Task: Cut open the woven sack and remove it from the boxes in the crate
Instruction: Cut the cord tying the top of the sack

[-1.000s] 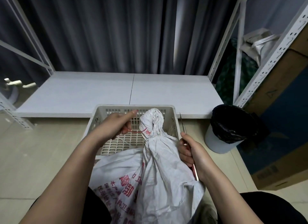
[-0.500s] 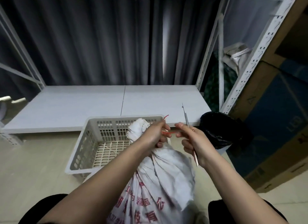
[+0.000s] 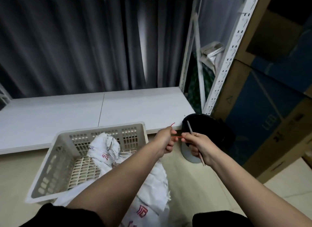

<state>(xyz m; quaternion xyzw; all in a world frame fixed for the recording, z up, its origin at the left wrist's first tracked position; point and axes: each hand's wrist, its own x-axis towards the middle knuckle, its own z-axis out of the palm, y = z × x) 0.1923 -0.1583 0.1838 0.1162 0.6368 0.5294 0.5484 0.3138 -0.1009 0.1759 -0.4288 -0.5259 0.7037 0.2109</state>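
A white woven sack (image 3: 108, 152) with red print lies across the near edge of a beige slotted plastic crate (image 3: 50, 172), its bunched top resting inside the crate. My left hand (image 3: 164, 140) and my right hand (image 3: 196, 145) are both raised to the right of the crate, in front of the bin. Between them they pinch a thin red string (image 3: 176, 136), which is stretched level, with one end curling up above my left hand. My right hand also grips a slim metal cutting tool (image 3: 190, 128) that points upward. The boxes are hidden inside the sack.
A black-lined waste bin (image 3: 219, 134) stands just behind my hands. A low white shelf board (image 3: 84, 112) runs behind the crate, with grey curtains beyond. White slotted rack uprights (image 3: 226, 63) and large cardboard boxes (image 3: 270, 100) fill the right side. Beige floor lies around.
My hands have left the sack's knot and moved right to the bin, carrying the red string away from the sack. The view has turned right and up. The sack's top now slumps loose.
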